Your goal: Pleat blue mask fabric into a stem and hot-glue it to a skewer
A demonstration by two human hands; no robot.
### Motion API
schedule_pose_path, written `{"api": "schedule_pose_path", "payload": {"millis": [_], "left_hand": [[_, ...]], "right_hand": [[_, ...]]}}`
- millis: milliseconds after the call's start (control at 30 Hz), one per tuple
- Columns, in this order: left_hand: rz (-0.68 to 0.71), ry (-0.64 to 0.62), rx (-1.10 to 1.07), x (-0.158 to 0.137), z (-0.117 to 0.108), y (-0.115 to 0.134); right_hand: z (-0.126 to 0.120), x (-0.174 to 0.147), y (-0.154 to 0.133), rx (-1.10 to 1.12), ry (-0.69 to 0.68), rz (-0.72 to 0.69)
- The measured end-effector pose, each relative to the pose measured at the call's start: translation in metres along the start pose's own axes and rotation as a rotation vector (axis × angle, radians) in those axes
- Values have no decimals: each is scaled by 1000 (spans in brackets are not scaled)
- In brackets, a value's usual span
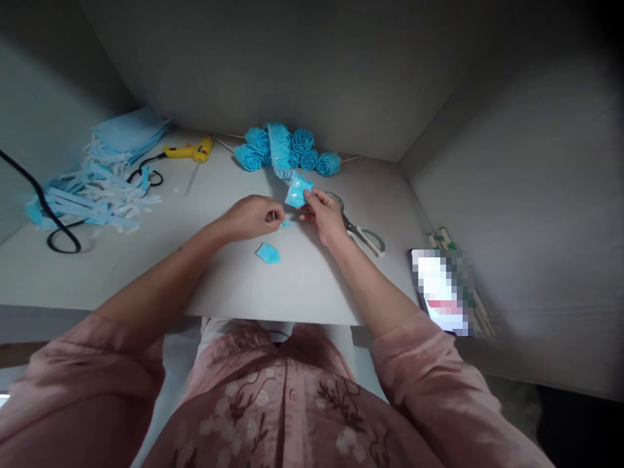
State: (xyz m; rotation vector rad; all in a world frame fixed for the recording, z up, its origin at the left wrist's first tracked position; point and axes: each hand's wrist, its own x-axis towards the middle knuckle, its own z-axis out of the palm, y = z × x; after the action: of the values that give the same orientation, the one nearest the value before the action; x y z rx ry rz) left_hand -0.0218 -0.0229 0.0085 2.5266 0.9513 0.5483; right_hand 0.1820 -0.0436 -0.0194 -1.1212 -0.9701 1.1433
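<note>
The right hand (324, 213) pinches the end of a long, blue, pleated sheet-material strip (280, 149) between thumb and fingers; beyond this grip the strip runs up across blue rolled flowers (303, 140). Just left, the left hand (251, 218) curls, its hold impossible to tell. White-handled metal scissors (350, 225) lie right of the grip, a flat, five-sided blue piece (268, 253) nearer the body.

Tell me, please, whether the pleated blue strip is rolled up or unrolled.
Unrolled: the strip runs from the right hand across the blue flowers.
</note>
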Motion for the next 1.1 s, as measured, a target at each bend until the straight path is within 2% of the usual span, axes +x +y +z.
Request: {"api": "schedule_pose_path", "payload": {"millis": [133,267,567,733,833,933,1100], "left_hand": [[-151,125,-390,4,1,-5],[-210,187,-562,7,6,-7],[-135,279,-591,10,8,-3],[-94,245,-665,8,6,3],[-81,210,-698,7,6,6],[-89,227,-691,7,8,7],[-108,284,-636,9,13,2]], "right_hand": [[2,-2,0,-50,-15,-54],[6,-4,-1,-79,-17,-66],[9,-7,-4,-102,-32,-67],[8,-6,-4,-106,-24,-60],[7,-5,-3,-130,-19,-119],[7,-5,-4,-141,-17,-158],[10,-7,-4,-114,-20,-93]]}}
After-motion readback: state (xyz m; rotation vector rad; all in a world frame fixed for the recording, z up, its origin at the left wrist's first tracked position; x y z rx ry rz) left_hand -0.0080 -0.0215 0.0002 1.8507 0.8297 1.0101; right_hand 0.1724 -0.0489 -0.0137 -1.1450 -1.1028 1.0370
